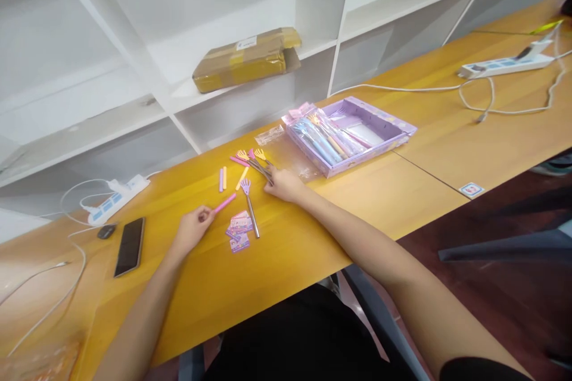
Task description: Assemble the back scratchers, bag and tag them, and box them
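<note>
black clothing (295,333) covers the lap at the near edge of the bench (192,309), with both bare forearms stretched over the wood. the left hand (194,227) has its fingers pinched on one end of a pink tube (224,203), which points away to the right. the right hand (286,183) is closed around the lower ends of a few metal rods (258,167) with yellow and pink hand-shaped heads; their exact number is hard to tell. between the hands lies a purple-headed rod (252,214), just beside some small printed cards (240,223). beyond them, a purple tube (221,180) and a yellow tube (224,177) lie side by side. a purple tray (406,128) holding plastic-wrapped packs (330,138) sits past the right hand, and a dark phone (129,247) lies left of the left hand.
</note>
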`<action>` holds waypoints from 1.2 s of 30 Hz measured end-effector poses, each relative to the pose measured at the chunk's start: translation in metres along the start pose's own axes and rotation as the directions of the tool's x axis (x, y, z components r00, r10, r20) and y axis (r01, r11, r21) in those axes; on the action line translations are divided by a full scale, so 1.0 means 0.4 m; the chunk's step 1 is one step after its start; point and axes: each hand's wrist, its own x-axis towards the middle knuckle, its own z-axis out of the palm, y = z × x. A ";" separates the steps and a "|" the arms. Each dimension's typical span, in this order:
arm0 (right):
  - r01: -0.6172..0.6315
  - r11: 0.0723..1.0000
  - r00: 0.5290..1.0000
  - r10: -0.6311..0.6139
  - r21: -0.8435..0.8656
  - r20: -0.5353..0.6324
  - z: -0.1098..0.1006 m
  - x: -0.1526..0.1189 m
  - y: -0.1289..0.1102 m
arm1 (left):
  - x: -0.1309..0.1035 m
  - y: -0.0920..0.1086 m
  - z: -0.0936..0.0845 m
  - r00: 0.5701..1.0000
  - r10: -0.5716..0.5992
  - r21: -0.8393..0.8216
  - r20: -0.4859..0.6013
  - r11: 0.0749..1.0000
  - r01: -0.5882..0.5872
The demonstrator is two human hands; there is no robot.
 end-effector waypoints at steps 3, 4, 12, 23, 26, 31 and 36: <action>-0.045 0.998 0.999 0.045 0.037 -0.016 -0.005 0.000 -0.004 | -0.049 -0.019 -0.004 0.988 -0.052 -0.346 0.143 0.933 0.099; -0.060 0.997 0.998 0.061 0.050 -0.022 -0.006 -0.001 -0.005 | -0.063 -0.023 0.005 0.981 -0.057 -0.440 0.184 0.888 0.134; -0.073 0.965 0.989 0.103 0.254 -0.109 0.018 0.005 0.011 | -0.121 -0.036 0.111 0.985 -0.023 -0.754 0.174 0.640 0.148; 0.042 0.408 0.967 -0.246 0.912 0.065 0.063 -0.038 -0.038 | -0.127 -0.050 0.108 0.987 0.021 -0.694 0.162 0.713 0.099; 0.010 0.366 0.947 -0.304 0.930 0.109 0.063 -0.059 -0.051 | -0.132 -0.030 0.100 0.988 0.035 -0.671 0.151 0.737 0.076; -0.051 0.334 0.961 -0.240 0.941 0.137 0.059 -0.068 -0.057 | -0.134 -0.015 0.093 0.986 0.048 -0.678 0.159 0.731 0.074; -0.113 0.333 0.965 -0.186 0.936 0.183 0.049 -0.068 -0.053 | -0.135 -0.016 0.094 0.986 0.063 -0.697 0.156 0.714 0.065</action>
